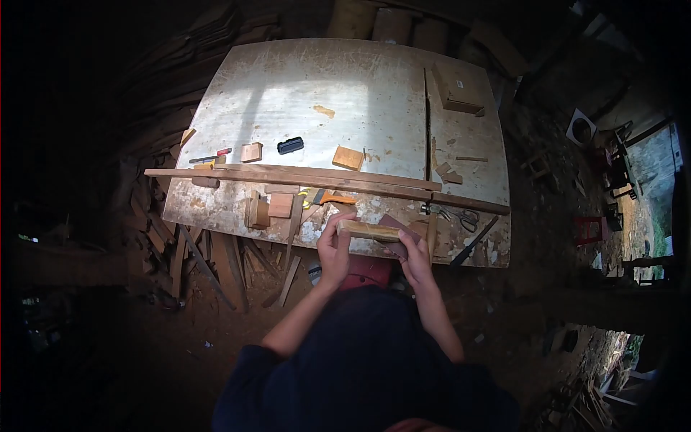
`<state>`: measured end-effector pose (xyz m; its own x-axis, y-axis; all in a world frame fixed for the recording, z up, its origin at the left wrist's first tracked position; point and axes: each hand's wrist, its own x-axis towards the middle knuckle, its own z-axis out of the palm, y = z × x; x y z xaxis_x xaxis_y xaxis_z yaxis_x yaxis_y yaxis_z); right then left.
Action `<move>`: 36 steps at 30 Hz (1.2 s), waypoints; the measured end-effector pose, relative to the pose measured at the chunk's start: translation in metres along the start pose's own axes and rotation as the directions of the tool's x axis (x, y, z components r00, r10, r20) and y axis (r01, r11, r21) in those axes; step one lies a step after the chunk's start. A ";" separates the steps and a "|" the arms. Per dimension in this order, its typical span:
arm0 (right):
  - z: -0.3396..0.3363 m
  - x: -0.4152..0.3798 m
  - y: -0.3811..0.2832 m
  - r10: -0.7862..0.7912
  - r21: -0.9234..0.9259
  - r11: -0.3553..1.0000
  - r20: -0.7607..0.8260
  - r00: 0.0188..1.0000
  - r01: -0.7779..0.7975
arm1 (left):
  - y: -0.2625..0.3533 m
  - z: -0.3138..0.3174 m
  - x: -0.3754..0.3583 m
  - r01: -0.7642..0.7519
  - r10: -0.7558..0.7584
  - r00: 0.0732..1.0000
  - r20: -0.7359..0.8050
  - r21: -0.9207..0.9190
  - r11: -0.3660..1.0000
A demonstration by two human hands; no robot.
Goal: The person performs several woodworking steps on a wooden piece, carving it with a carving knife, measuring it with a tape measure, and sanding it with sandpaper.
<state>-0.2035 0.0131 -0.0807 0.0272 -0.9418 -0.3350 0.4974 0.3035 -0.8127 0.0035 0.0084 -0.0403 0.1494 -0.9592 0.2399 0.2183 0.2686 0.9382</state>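
Observation:
My left hand (334,248) grips the left end of a short wooden bar (368,230) held level over the front edge of the workbench (317,79). My right hand (413,253) presses a dark reddish sheet, which looks like sandpaper (398,236), against the bar's right part. Both hands are closed on what they hold. Just behind the bar lies a long wooden strip (288,176) across the bench.
On the bench lie small wood blocks (348,158), a black case (290,145), a red-handled pencil (210,156), an orange-handled tool (330,197), scissors (461,216) and a wooden box (458,88). Offcuts (216,263) lean under the front edge. A red stool (590,229) stands at right.

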 end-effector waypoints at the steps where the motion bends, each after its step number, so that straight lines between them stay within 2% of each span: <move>1: 0.007 -0.001 0.002 0.005 -0.045 0.999 0.033 0.999 -0.003 | -0.006 0.001 0.001 0.076 -0.080 0.997 -0.022 -0.144 0.987; 2: 0.014 -0.003 0.004 0.011 -0.090 0.996 0.065 0.998 -0.005 | -0.011 0.002 0.000 0.147 -0.163 0.986 -0.033 -0.286 0.947; 5: 0.031 -0.009 0.001 -0.007 -0.211 0.977 0.110 0.994 0.030 | -0.014 0.010 0.000 0.158 -0.176 0.984 -0.020 -0.360 0.920; 8: 0.033 -0.010 0.003 -0.007 -0.323 0.945 0.142 0.990 0.053 | -0.030 0.016 -0.013 0.143 -0.151 0.988 -0.018 -0.230 0.963; 10: 0.020 -0.007 0.005 0.027 -0.456 0.888 0.181 0.983 0.060 | -0.032 0.012 -0.012 0.190 -0.215 0.970 -0.113 -0.203 0.961; 13: 0.006 -0.008 0.002 -0.045 -0.666 0.731 0.167 0.985 0.147 | -0.026 -0.001 0.000 0.290 -0.345 0.907 -0.243 -0.235 0.928; 14: 0.005 -0.010 0.000 -0.152 -0.713 0.656 0.197 0.969 0.248 | -0.023 -0.006 0.007 0.322 -0.391 0.876 -0.283 -0.260 0.910; 16: 0.017 -0.022 -0.013 -0.343 -0.778 0.462 0.285 0.895 0.425 | -0.025 -0.024 0.015 0.449 -0.505 0.835 -0.216 -0.262 0.854; 19: 0.045 -0.045 -0.032 -0.311 -0.693 0.404 0.510 0.802 0.597 | -0.029 -0.026 0.017 0.563 -0.606 0.776 -0.174 -0.241 0.790; 20: 0.046 -0.045 -0.025 -0.291 -0.664 0.318 0.611 0.736 0.677 | -0.045 -0.025 0.014 0.581 -0.618 0.770 -0.160 -0.224 0.782; 22: 0.048 -0.039 -0.020 -0.312 -0.644 0.240 0.657 0.686 0.726 | -0.044 -0.004 0.006 0.594 -0.617 0.769 -0.167 -0.173 0.786; 25: 0.050 -0.029 -0.036 -0.307 -0.637 0.152 0.697 0.649 0.756 | -0.009 0.001 0.001 0.753 -0.752 0.658 -0.040 0.022 0.658; 27: 0.058 -0.040 -0.041 -0.280 -0.585 0.117 0.756 0.592 0.803 | -0.027 -0.007 -0.002 0.731 -0.735 0.678 0.007 -0.107 0.674; 28: 0.060 -0.048 -0.035 -0.282 -0.520 0.117 0.800 0.530 0.846 | -0.038 -0.009 -0.001 0.729 -0.736 0.676 0.027 -0.171 0.663; 29: 0.058 -0.043 -0.038 -0.285 -0.527 0.090 0.800 0.529 0.845 | -0.050 -0.011 0.001 0.723 -0.734 0.677 0.051 -0.235 0.650; 31: 0.047 -0.025 -0.046 -0.286 -0.543 0.039 0.798 0.530 0.839 | -0.060 -0.024 0.001 0.805 -0.763 0.594 0.255 -0.184 0.564; 32: 0.040 -0.013 -0.043 -0.323 -0.613 -0.006 0.749 0.579 0.790 | -0.063 -0.030 -0.003 0.840 -0.767 0.538 0.348 -0.156 0.519; 33: 0.042 -0.019 -0.040 -0.297 -0.581 0.006 0.776 0.556 0.814 | -0.046 -0.018 0.000 0.871 -0.840 0.475 0.263 -0.279 0.405; 35: 0.049 -0.037 -0.032 -0.259 -0.513 0.029 0.825 0.502 0.858 | 0.007 0.019 0.018 0.830 -0.947 0.295 0.129 -0.525 0.187; 36: 0.048 -0.041 -0.033 -0.231 -0.490 0.050 0.842 0.488 0.870 | -0.001 0.006 0.013 0.871 -0.902 0.363 0.233 -0.430 0.239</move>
<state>-0.1793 0.0344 -0.0170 0.6288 -0.6509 0.4254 -0.3762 -0.7334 -0.5662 -0.0001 -0.0053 -0.0366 -0.3676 -0.6108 -0.7013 0.5966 -0.7334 0.3260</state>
